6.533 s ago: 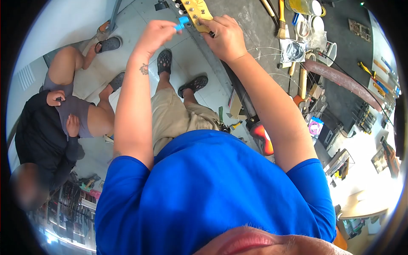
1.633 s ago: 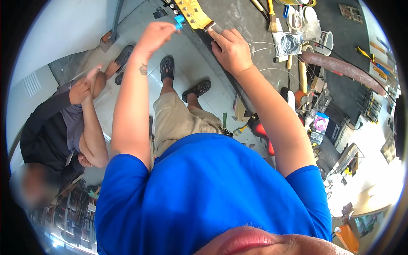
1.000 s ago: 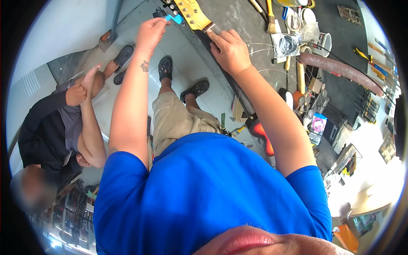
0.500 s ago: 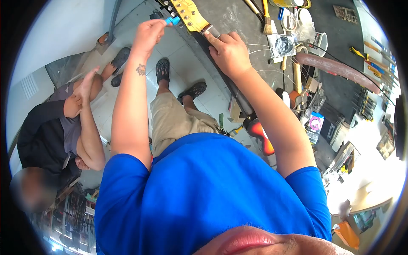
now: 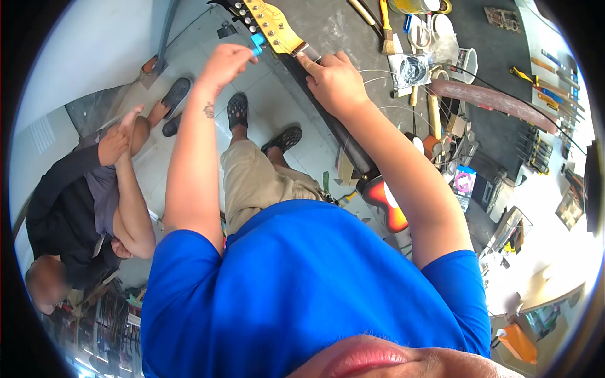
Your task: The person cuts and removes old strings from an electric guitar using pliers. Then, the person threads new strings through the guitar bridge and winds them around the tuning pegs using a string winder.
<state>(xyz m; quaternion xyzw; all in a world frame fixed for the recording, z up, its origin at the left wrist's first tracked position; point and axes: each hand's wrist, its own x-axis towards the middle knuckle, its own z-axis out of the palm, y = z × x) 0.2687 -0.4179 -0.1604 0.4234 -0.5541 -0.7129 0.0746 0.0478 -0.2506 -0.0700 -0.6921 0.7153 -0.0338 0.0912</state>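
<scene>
My left hand (image 5: 224,66) is closed around a blue string winder (image 5: 257,44), whose head is at the tuning pegs along the near edge of a guitar headstock (image 5: 272,24). Beside the nut, my right hand (image 5: 337,79) lies over the guitar neck, its index finger stretched onto the strings and its other fingers curled. Slack guitar strings (image 5: 378,74) loop out to the right of that hand. Part of the red and black guitar body (image 5: 386,205) shows below my right forearm; the arm hides some of it.
The dark workbench (image 5: 328,22) carries a brush (image 5: 386,28), a hammer (image 5: 435,113), tape rolls, a plastic cup (image 5: 465,66) and a long brown padded strip (image 5: 491,97). Hand tools hang at the right. Another person (image 5: 75,189) sits at the left with a bare foot raised.
The string winder has turned at the pegs, its handle now pointing down, and my left hand has dropped slightly. My right hand stays at the nut. The whole view has shifted a little.
</scene>
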